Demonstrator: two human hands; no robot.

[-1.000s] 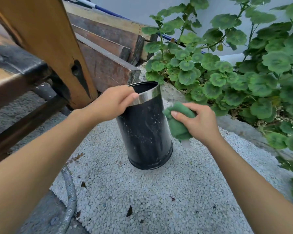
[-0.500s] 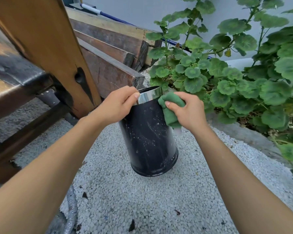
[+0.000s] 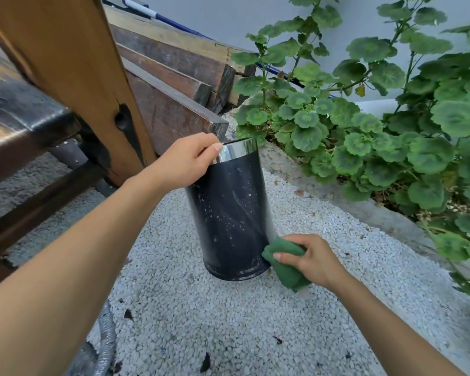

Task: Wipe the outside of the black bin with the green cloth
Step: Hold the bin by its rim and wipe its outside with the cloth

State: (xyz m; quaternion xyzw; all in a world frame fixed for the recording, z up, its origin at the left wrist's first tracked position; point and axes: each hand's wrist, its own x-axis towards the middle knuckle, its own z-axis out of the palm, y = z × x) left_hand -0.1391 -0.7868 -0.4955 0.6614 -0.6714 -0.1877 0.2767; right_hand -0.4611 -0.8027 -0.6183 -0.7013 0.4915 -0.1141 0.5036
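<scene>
The black bin (image 3: 229, 213), a tall cylinder with a shiny metal band at the top, stands on pebbled ground, its wall speckled with pale spots. My left hand (image 3: 186, 160) grips its top rim on the left side. My right hand (image 3: 311, 257) holds the bunched green cloth (image 3: 284, 260) pressed against the lower right of the bin's wall, close to the base. The bin's far side is hidden.
A wooden post (image 3: 73, 66) and stacked timber beams (image 3: 174, 85) stand left and behind the bin. A leafy green plant (image 3: 377, 131) in a concrete-edged bed fills the right. A grey hose (image 3: 106, 346) lies at the lower left on the pebbled ground (image 3: 228, 321).
My right hand slid the green cloth down the bin's right side from the rim to near the base. My left hand kept its grip on the rim.
</scene>
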